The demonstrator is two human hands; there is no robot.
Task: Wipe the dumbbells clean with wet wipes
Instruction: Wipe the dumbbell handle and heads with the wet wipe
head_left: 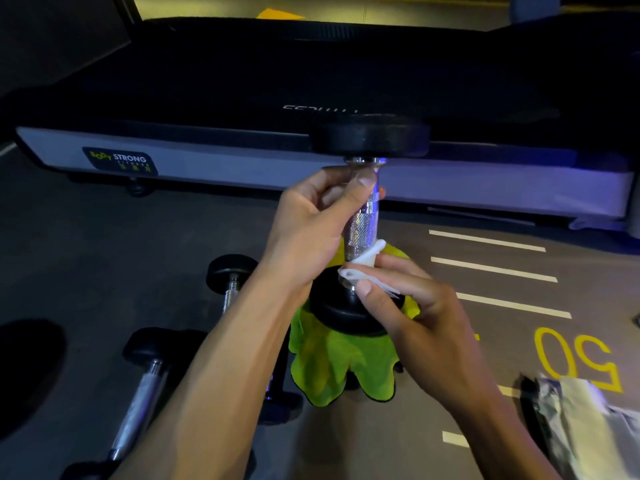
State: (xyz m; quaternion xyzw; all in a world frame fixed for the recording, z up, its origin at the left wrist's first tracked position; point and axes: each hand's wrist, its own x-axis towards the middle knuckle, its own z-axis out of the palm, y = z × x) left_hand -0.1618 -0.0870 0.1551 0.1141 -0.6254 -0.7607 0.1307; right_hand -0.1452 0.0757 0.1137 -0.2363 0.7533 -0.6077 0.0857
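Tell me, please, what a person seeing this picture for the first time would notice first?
In the middle, a dumbbell stands upright on a bright green cloth. The left hand grips the top of its shiny handle, and the right hand presses a white wet wipe against the handle's lower end. Behind lies a dark treadmill, and more dumbbells lie on the floor at the lower left.

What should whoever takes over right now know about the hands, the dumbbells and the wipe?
Left hand: grips the upper handle of the upright dumbbell, steadying it.
Right hand: pinches the wipe against the handle's lower end.
The dumbbell stands on end on the green cloth.
Two more dumbbells lie on the floor to the left; the wipe pack lies at right.
Done: cannot tell how much is wiped.
Left: finish this handle and the heads, then the floor dumbbells if unwiped.
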